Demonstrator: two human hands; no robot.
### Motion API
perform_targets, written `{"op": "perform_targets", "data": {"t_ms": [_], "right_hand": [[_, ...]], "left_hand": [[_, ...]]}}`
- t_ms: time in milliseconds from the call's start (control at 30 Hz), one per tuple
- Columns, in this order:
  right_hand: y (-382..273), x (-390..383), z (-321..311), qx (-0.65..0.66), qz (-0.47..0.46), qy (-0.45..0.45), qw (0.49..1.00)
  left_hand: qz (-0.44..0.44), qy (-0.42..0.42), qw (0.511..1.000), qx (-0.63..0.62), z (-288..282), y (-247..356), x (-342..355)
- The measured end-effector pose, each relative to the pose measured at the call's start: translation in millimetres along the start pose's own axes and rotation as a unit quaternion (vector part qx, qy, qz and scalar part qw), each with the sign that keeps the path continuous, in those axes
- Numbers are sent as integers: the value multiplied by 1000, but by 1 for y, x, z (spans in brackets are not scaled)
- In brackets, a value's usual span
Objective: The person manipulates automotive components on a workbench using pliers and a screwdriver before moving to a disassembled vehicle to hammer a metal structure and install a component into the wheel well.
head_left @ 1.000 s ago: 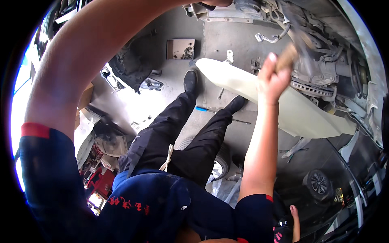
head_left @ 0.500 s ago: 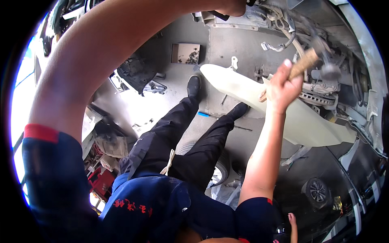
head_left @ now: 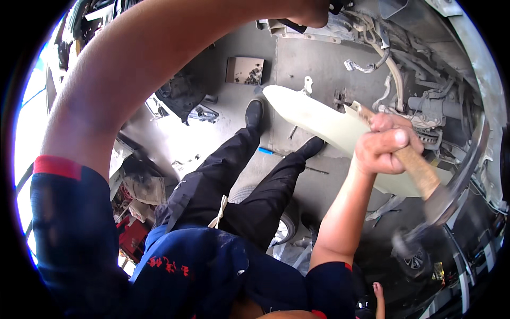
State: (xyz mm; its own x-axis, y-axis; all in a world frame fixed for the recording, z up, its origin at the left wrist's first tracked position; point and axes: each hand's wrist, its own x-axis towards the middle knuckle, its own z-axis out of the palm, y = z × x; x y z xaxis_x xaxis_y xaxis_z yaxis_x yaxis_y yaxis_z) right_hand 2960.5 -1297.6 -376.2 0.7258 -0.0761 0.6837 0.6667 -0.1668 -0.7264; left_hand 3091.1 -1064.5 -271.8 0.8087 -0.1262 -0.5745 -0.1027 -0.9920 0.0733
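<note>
My right hand [head_left: 388, 146] is wrapped round the wooden handle of a hammer [head_left: 419, 173]. Its metal head, blurred by motion, points toward the lower right, with a long curved arm on one side. Beneath the hand and hammer lies a pale cream car fender panel [head_left: 311, 114], partly hidden by them. My left arm reaches up across the view to the top edge, where my left hand [head_left: 311, 13] is closed against the car's body. Dark pieces show beside its fingers, but what it grips is cut off by the frame.
Exposed car parts and hoses [head_left: 393, 74] fill the right. An open box [head_left: 244, 70] of small dark parts sits on the floor. A blue-handled tool [head_left: 266, 151] lies between my feet. A wheel [head_left: 287, 226] is behind my legs. Another person's hand [head_left: 377, 290] shows at the bottom.
The hammer has swung from pointing up and right to pointing down and right, my right hand turning with it and shifting slightly lower. My left hand has hardly moved.
</note>
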Motion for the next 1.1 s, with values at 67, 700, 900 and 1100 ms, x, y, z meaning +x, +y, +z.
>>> {"op": "perform_targets", "data": {"t_ms": [67, 700, 900, 1100], "right_hand": [[24, -21, 8, -13, 38, -24, 999], [-22, 17, 26, -50, 43, 122, 990], [19, -20, 16, -230, 277, -59, 931], [-8, 14, 6, 34, 69, 17, 997]], "left_hand": [[1, 14, 1000, 24, 3, 2, 5], [21, 15, 1000, 5, 3, -3, 16], [25, 18, 999, 23, 8, -11, 16], [51, 49, 997, 4, 7, -11, 17]]}}
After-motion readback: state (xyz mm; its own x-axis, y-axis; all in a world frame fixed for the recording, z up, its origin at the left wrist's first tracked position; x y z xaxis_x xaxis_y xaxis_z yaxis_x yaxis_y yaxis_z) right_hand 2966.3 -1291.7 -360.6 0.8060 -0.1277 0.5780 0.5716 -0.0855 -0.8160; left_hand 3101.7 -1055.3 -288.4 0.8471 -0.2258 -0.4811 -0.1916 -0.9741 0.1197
